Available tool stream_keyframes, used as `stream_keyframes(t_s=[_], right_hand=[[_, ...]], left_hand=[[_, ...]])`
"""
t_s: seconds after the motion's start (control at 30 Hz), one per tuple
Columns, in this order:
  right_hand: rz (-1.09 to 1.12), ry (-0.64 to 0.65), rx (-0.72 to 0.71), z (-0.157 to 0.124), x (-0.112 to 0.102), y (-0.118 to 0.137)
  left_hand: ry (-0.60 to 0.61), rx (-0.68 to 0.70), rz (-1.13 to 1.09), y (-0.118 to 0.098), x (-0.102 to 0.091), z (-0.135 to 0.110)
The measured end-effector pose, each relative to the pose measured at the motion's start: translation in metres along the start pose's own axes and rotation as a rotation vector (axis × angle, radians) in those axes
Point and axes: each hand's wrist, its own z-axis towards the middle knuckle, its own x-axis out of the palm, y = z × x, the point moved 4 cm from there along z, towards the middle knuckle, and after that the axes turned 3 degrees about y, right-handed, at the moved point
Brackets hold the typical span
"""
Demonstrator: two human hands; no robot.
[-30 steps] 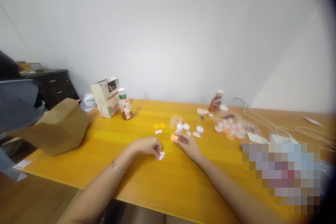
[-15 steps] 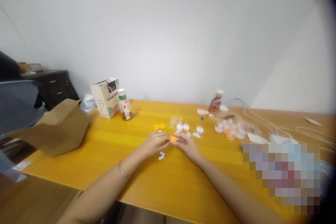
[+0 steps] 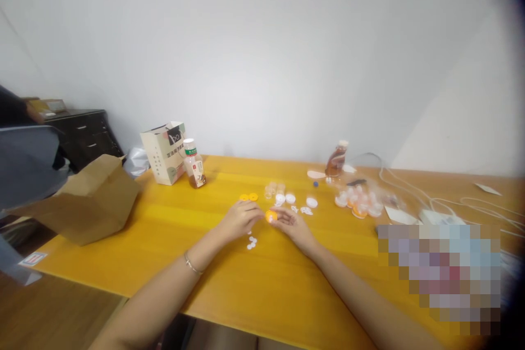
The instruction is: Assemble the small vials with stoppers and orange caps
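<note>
Meeting in the middle of the frame, the left hand [image 3: 240, 221] and right hand [image 3: 293, 223] work together on a small orange piece [image 3: 270, 215], held just above the yellow surface [image 3: 172, 229]. The right fingers curl around it from the right and pinch it. The left fingers are pressed together at its left edge, and whether they hold something tiny against it is too small to tell. The step in hand looks like fitting or adjusting something on the orange piece. A next move would call for a steady right-hand pinch and a fine, well-aimed touch from the left. A few white discs [image 3: 251, 241] lie just below the left hand, and two yellow discs [image 3: 249, 197] lie just above it. Further right sits a cluster of small pots [image 3: 359, 202]. At upper left stand a bottle [image 3: 193, 164] and a paper bag [image 3: 163, 152].
</note>
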Motion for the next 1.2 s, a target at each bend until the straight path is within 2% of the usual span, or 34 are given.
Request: stream_keyframes(t_s=[0.13,0.3,0.47,0.67,0.77,0.83,0.9,1.03,1.1,1.2], right_hand=[[0.001,0.001,0.0,-0.001,0.0,-0.001],[-0.022,-0.009,0.017,-0.002,0.0,-0.001],[0.009,-0.007,0.011,-0.001,-0.001,-0.002],[0.025,0.018,-0.007,0.002,0.0,-0.005],[0.013,0.033,-0.005,0.001,0.001,-0.005],[0.004,0.038,-0.002,0.001,0.002,-0.004],[-0.006,0.052,0.003,0.0,0.003,-0.003],[0.002,0.104,0.024,-0.003,0.007,0.0],[0.012,0.117,0.032,-0.004,0.009,0.0],[0.03,0.124,0.038,-0.005,0.013,0.0]], left_hand=[[0.163,-0.109,-0.163,0.018,-0.008,-0.006],[0.368,-0.113,-0.372,0.027,-0.002,-0.012],[0.422,-0.1,-0.389,0.027,0.008,-0.012],[0.381,-0.015,-0.222,0.021,0.007,-0.008],[0.345,-0.017,-0.109,0.019,0.008,-0.006],[0.271,-0.019,-0.06,0.017,0.006,-0.004],[0.143,0.001,-0.049,0.012,0.002,-0.002],[-0.111,0.127,-0.018,-0.002,-0.003,0.002],[-0.167,0.199,0.045,-0.007,0.0,0.003],[-0.158,0.259,0.169,-0.01,0.006,0.004]])
